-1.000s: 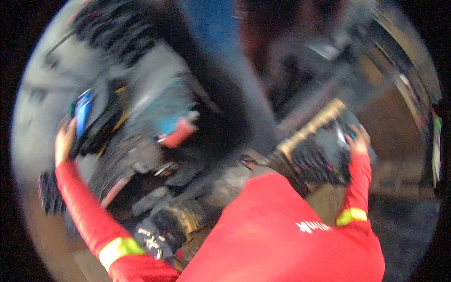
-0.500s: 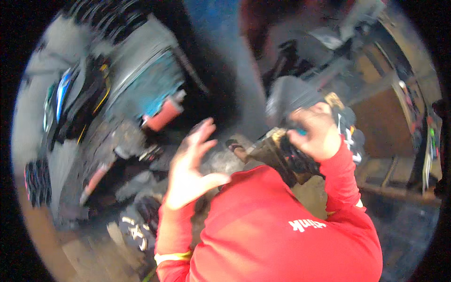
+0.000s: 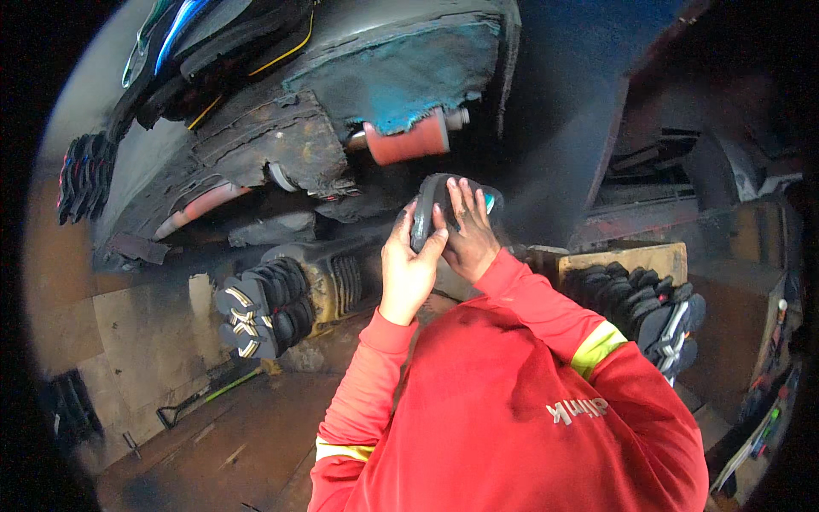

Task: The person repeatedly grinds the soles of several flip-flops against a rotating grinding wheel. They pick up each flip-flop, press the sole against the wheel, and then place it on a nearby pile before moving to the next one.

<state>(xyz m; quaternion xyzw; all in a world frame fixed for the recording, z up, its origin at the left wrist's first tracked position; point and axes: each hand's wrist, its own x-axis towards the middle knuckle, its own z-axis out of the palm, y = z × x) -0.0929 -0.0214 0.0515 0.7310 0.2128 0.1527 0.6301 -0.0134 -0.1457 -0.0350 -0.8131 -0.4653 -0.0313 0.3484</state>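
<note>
A dark sandal (image 3: pixel 435 192) with a teal detail is held upright between my two hands, just in front of a machine (image 3: pixel 401 51) with a red roller (image 3: pixel 405 141). My left hand (image 3: pixel 408 264) grips its left edge with thumb and fingers. My right hand (image 3: pixel 469 230) lies over its face, fingers pressed on it. Part of the sandal is hidden under the fingers.
Stacked sandals (image 3: pixel 256 311) are at lower left, more (image 3: pixel 648 311) by a board (image 3: pixel 627 258) at right. Soles with blue and yellow edging (image 3: pixel 222 51) rest atop the machine. A green-handled tool (image 3: pixel 230 384) lies on the brown floor (image 3: pixel 188 461).
My hands were far apart, then raised open in the middle and right. Now they meet round a sandal. The view has shifted, with the machine higher in it and sharper.
</note>
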